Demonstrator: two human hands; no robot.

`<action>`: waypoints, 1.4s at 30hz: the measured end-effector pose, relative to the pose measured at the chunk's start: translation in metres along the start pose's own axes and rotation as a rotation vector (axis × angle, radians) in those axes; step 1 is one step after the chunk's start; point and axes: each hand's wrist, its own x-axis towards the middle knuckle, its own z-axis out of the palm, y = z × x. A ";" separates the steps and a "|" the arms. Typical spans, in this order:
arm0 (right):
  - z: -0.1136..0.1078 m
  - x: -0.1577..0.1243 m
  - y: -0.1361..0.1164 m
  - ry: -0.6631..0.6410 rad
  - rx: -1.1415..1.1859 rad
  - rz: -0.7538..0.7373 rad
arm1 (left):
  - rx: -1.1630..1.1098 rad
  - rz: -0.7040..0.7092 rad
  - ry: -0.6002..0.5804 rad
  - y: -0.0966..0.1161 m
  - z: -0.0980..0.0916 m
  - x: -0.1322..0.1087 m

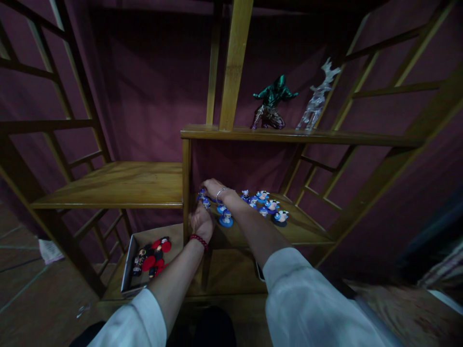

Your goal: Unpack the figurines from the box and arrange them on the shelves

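Note:
Both my arms reach into a lower compartment of a wooden shelf unit (pixel 253 134). My right hand (pixel 213 187), with a silver bangle on the wrist, rests curled over small blue-based figurines (pixel 226 218) at the left end of that shelf. Just below it my left hand (pixel 201 222), with a red bead bracelet, is closed around a small blue figurine (pixel 203 200). More blue-based figurines (pixel 269 206) stand in a cluster to the right on the same board. What the right fingers hold is hidden.
A grey box (pixel 127 262) of red-and-black figurines sits on the bottom board at the left. On the upper shelf stand a green cloaked figure (pixel 271 102) and a clear glass deer (pixel 318 96). A bare wooden board (pixel 119 183) lies to the left.

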 end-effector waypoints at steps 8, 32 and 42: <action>0.002 0.004 0.004 0.014 0.012 -0.010 | -0.006 0.010 0.016 -0.003 0.004 0.003; 0.002 -0.004 0.008 0.008 -0.022 0.018 | -0.001 0.083 0.015 -0.005 -0.004 -0.010; 0.004 -0.005 0.005 0.007 -0.035 0.035 | -0.016 0.112 0.002 -0.003 -0.008 -0.018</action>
